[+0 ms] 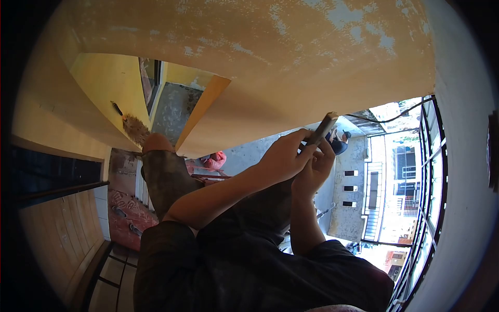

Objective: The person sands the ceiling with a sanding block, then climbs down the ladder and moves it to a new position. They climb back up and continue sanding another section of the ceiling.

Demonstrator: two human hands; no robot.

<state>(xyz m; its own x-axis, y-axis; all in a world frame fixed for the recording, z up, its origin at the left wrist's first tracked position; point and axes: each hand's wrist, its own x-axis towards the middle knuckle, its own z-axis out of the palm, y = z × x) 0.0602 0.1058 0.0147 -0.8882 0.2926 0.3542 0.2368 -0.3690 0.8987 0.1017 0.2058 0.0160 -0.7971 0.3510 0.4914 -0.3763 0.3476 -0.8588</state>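
Between my left hand [283, 156] and right hand [314, 169]: one narrow greyish bar [323, 129], both hands curled around its lower part, the blunt far end jutting free. That end points toward the patchy wall [249, 78]; touching or apart, I cannot tell. Main risk, as I judge it: a slip. Likely cause, a grip bunched at one end, so a knock on the free end could twist the bar loose. Second risk: chipped paint. The coat already shows pale patches, and a stray jab might mark it further. Near the bar's tip, a dark cable [384, 122] runs off to the right; a wide swing could catch it. Farther out, another person [340, 144] in dark clothes; a dropped bar might endanger them if they are beneath, which I cannot tell. Off left, my bent knee [157, 142] is near a bristly brush [135, 128]; a careless leg shift could knock it.
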